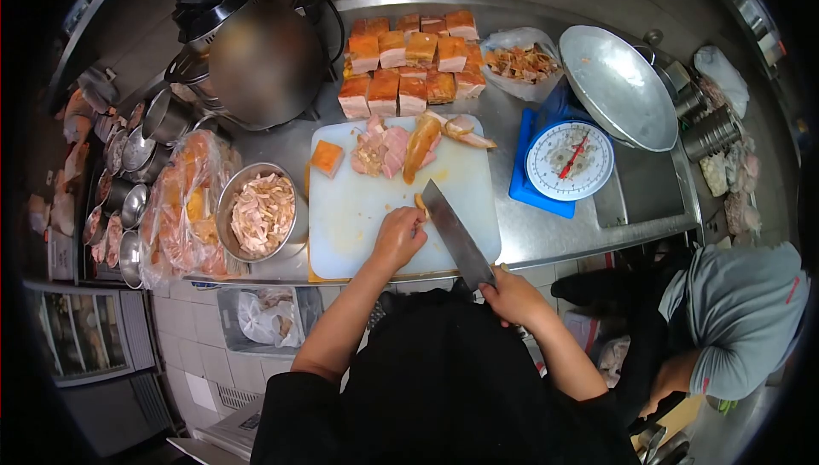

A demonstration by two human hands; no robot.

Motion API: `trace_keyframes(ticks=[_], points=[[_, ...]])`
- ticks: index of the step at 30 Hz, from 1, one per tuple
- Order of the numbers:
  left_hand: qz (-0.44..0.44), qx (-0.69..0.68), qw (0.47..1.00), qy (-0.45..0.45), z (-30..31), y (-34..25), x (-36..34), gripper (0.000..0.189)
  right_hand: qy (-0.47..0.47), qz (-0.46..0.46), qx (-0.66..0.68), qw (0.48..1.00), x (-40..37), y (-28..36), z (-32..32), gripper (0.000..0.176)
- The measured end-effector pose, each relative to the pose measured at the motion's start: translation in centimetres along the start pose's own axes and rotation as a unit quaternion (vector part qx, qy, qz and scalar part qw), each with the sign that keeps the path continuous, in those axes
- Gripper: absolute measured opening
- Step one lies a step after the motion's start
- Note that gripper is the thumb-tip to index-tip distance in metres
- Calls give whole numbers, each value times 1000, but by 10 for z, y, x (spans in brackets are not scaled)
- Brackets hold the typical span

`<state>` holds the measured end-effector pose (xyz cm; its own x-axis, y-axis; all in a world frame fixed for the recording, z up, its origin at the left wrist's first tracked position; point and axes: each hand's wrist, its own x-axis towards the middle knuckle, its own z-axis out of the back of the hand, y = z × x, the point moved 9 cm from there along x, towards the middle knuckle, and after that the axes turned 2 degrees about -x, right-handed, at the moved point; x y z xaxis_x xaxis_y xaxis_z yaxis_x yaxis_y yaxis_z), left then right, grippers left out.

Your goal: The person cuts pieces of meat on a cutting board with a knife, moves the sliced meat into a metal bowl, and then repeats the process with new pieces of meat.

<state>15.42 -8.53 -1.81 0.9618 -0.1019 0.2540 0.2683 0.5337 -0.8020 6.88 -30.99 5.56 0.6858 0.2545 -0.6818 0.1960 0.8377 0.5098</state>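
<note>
A small piece of meat is pinned on the white cutting board under the fingertips of the left hand, which is curled together and pressed down on it; the piece lies at about 1 o'clock from that hand, just beside the far end of the cleaver; the cleaver's handle is clamped in the closed right hand at the near edge of the tabletop, and its long axis runs from 5 o'clock at the handle to 11 o'clock at the tip; the left hand is plainly the nearer one to the piece; whether the blade edge touches the piece cannot be told, since the fingers cover most of it; the handle itself is hidden inside the grip; at 12 o'clock on the board a pile of cut meat is seen, with roast pork blocks beyond it; a steel bowl of shredded meat stands at 9 o'clock and a scale at 2 o'clock; a co-worker's grey sleeve is cut off at the right edge.
</note>
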Motion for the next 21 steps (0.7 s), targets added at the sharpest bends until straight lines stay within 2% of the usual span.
trace_keyframes(ticks=[8, 10, 14, 16, 18, 20, 21], points=[[-21, 17, 999, 19, -3, -4, 2, 17, -16, -7, 2, 1000, 25, 25, -13, 30], [-10, 12, 1000, 19, -2, -5, 3, 18, -53, -11, -8, 999, 42, 33, -12, 31], [14, 1, 1000, 15, 13, -3, -7, 16, -65, 29, 5, 997, 60, 17, -14, 32], [177, -126, 974, -69, 37, 38, -26, 17, -67, 20, -1, 998, 45, 19, -5, 34], [204, -80, 972, -86, 62, 52, -38, 19, -63, 15, -25, 998, 27, 23, 0, 35], [213, 33, 974, -68, 79, 55, -40, 21, -58, 10, -47, 997, 21, 18, -6, 36], [210, 27, 975, -71, 80, 57, -39, 20, -107, 69, -105, 986, 16, 26, -4, 36]])
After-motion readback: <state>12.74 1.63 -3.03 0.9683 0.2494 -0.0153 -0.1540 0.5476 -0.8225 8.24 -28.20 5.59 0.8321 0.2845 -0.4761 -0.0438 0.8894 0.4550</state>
